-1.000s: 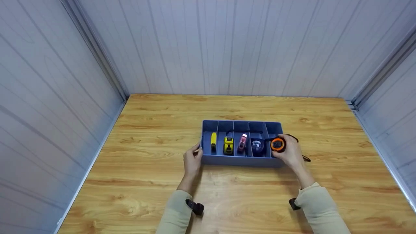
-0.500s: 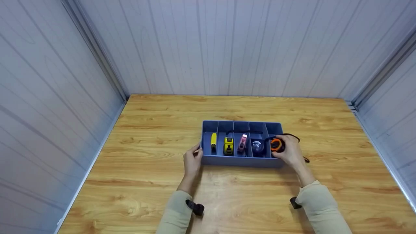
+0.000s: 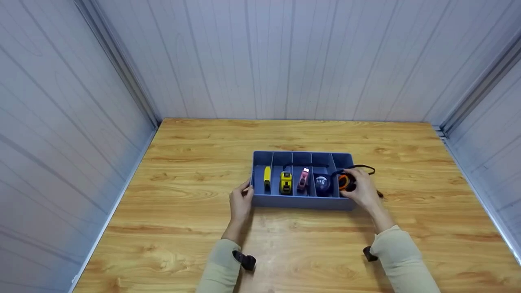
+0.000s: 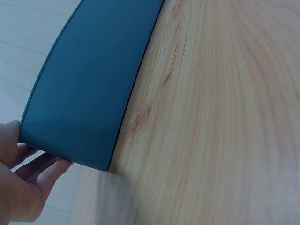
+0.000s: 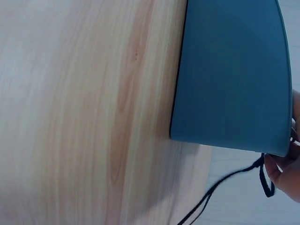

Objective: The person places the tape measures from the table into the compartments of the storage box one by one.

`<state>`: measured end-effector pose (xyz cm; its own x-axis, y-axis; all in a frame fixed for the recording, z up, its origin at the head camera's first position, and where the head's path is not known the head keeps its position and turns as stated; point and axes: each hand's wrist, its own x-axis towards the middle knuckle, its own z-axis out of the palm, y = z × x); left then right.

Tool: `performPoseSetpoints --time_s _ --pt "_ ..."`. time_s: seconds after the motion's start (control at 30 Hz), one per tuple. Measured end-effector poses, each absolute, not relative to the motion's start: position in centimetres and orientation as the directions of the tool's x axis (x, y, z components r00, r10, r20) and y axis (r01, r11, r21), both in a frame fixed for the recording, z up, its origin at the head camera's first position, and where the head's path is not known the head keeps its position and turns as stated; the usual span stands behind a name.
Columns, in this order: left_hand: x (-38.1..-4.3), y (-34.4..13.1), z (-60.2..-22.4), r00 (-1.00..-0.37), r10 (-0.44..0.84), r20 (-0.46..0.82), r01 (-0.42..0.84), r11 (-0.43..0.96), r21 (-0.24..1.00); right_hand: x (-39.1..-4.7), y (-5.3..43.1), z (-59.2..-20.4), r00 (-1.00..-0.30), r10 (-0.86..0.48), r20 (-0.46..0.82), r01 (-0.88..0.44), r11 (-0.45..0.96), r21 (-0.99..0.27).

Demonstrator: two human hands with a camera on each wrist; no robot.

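Observation:
A blue-grey divided box [image 3: 303, 202] sits on the table, its compartments side by side. My left hand [image 3: 241, 202] grips its left front corner; in the left wrist view the thumb is at the rim and fingers lie against the end wall. In the rightmost compartment, my right hand [image 3: 363, 189] holds an orange and black tape measure [image 3: 344, 183], partly hidden by the fingers. Its black cord [image 5: 225, 177] hangs outside the box's right end. The other compartments hold a slim yellow tape measure [image 3: 267, 177], a yellow-black one [image 3: 286, 182], a pink one [image 3: 303, 179] and a dark blue one [image 3: 322, 184].
The wood-grain table [image 3: 195, 162] is enclosed by pale panel walls [image 3: 268, 61] at the back and sides. Another dark cord [image 3: 307, 165] lies across the box's middle dividers. Dark wrist-worn devices [image 3: 246, 261] sit at both sleeves.
The orange tape measure has sunk and turned within the rightmost compartment, with more of it hidden. Its cord outside the box has shifted slightly. My left hand has stayed at its corner.

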<state>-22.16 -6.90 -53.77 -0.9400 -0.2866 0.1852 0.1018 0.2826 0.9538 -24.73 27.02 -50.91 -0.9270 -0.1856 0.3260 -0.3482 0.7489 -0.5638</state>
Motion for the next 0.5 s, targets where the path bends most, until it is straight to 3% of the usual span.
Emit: performPoseSetpoints --time_s 0.5 --pt "-22.13 -6.98 -53.85 -0.945 -0.278 0.171 0.097 0.263 0.96 -24.32 27.13 -50.55 -0.909 -0.049 0.414 -0.322 0.714 -0.621"
